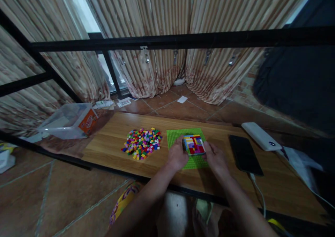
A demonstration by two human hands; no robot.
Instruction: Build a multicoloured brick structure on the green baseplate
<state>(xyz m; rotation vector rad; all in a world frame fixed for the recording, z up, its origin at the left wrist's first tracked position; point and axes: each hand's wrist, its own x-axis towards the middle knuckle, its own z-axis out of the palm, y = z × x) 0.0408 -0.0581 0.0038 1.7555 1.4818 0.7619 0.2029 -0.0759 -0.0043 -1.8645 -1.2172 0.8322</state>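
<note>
A green studded baseplate (175, 137) lies on the low wooden table (112, 143). On it sits a square block of joined bricks (194, 144) in red, blue, yellow and purple. My left hand (178, 155) grips the block's left side and my right hand (216, 159) grips its right side. A heap of several small loose bricks (142, 143) in mixed colours lies left of the baseplate, clear of both hands.
A black phone (245, 154) with a white cable lies right of my right hand, and a white power bank (261, 136) beyond it. A clear plastic tub (66, 120) stands off the table's left end. Black metal bars (183, 40) cross above. Curtains hang behind.
</note>
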